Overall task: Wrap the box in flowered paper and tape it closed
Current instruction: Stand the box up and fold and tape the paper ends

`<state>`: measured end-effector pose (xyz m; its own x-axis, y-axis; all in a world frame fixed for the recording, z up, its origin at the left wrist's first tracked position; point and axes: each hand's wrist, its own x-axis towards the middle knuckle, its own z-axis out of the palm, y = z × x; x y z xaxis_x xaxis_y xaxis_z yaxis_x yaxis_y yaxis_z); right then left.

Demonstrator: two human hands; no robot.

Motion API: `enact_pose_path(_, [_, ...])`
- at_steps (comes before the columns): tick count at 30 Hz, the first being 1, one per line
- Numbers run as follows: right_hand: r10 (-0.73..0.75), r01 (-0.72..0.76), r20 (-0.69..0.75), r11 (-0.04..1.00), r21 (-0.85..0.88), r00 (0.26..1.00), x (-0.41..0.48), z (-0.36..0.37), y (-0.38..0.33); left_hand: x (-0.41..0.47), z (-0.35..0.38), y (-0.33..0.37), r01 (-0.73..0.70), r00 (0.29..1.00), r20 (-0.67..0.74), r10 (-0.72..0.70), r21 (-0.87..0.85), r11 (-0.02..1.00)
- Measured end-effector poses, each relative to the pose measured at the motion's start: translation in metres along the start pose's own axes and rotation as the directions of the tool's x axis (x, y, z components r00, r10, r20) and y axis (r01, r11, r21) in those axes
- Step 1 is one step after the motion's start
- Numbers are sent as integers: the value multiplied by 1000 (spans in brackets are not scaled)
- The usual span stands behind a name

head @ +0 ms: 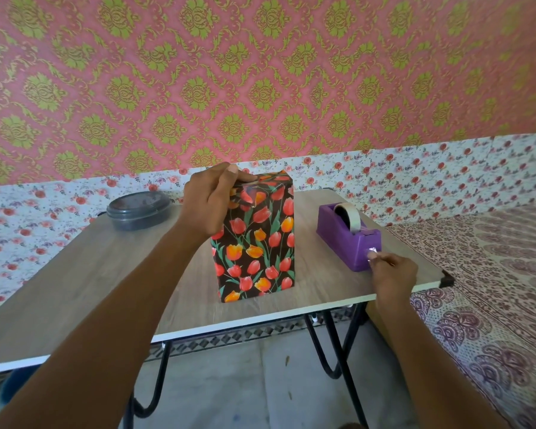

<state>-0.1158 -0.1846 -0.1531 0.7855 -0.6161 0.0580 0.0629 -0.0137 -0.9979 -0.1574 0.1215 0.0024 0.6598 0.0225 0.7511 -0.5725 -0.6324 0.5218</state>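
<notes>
Our left hand (211, 202) is curling over the top fold of the upright flowered box (257, 246) beneath it; our right hand (393, 274) is pinching tape (370, 251) at the dispenser (347, 239) just ahead; we are risking the fold springing open if that grip slackens.

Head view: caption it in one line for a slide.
Left hand grips the top of the upright tulip-wrapped box while right hand pinches tape at the purple dispenser.

home room, damask wallpaper (260, 72), patterned bedspread (492, 289), folding table (75, 289)
</notes>
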Motion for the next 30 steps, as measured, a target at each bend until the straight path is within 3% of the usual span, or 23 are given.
enact_pose_path(6, [-184,128,247,965,227,951,-17,-1,-19,1,-1,-2,-14,1000,20,13,19,1000])
enact_pose_path(12, [-394,292,371,907,303,841,-31,18,-80,4,-2,-5,-8,999,43,7,14,1000])
enact_pose_path(18, [-482,335,525,873,354,702,-50,54,-160,1,0,-1,7,1000,29,-6,-60,998])
enact_pose_path(20, [-459,333,585,888,317,668,-57,68,-187,0,1,-1,4,1000,11,-4,-69,998])
enact_pose_path(24, [-259,242,694,962,124,672,-59,92,-217,0,1,-7,-34,999,-18,33,-44,998])
enact_pose_path(30, [-39,256,754,951,-174,655,-52,109,-237,-1,0,-3,-19,999,-27,18,-35,999])
